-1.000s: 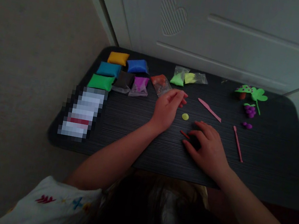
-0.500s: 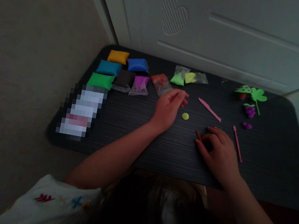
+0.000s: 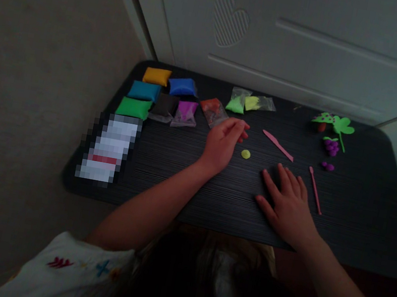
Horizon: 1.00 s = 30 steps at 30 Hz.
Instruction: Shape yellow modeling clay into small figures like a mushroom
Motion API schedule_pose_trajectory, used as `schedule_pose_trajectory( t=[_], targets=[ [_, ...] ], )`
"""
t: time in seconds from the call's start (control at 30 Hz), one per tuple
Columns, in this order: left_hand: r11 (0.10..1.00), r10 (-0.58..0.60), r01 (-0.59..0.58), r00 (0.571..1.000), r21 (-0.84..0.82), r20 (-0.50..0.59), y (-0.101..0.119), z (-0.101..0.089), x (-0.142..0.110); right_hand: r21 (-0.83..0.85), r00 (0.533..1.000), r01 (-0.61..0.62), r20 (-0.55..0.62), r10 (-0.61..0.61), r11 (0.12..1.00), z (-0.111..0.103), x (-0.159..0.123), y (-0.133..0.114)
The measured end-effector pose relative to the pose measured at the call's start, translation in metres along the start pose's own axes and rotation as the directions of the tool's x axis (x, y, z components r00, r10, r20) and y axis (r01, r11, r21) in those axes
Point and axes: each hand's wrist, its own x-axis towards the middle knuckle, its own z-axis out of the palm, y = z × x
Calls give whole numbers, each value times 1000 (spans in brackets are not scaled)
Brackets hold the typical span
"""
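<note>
My right hand [image 3: 290, 203] lies palm down on the dark table [image 3: 180, 166], its fingers spread and stretched out. Whatever is under its palm is hidden. Left of the middle, my left hand [image 3: 222, 142] is raised with curled fingers, the thumb pressed toward them; what they hold, if anything, I cannot make out. Close by its fingertips sits a small flattened yellow clay piece [image 3: 245, 154]. A pink plastic clay knife [image 3: 278, 145] rests beyond my right hand, and a thin pink modelling tool [image 3: 315, 190] lies to that hand's right.
Coloured clay packets, including a green one [image 3: 133, 107] and a purple one [image 3: 185, 113], line the back left. An opened orange-brown packet [image 3: 213, 111] is behind my left hand. Purple clay grapes [image 3: 331, 148] and a green clay clover [image 3: 343, 127] stand back right. A blurred-out rectangle [image 3: 110, 148] covers the left.
My right hand has flattened and spread its fingers. The thin reddish-brown clay roll at its fingertips is no longer visible. My left hand has hardly moved.
</note>
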Motion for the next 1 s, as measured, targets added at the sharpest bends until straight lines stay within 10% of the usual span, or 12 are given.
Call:
schedule_pose_trajectory(
  t=[0.63,1.0],
  targets=[
    [994,-1,-4,999,105,47,-2,-3,4,29,999,-21,-27,22,999,3,-4,2],
    [725,94,-367,891,583,444,-5,-13,6,67,999,29,-16,-28,997,3,-1,-4]
  ],
)
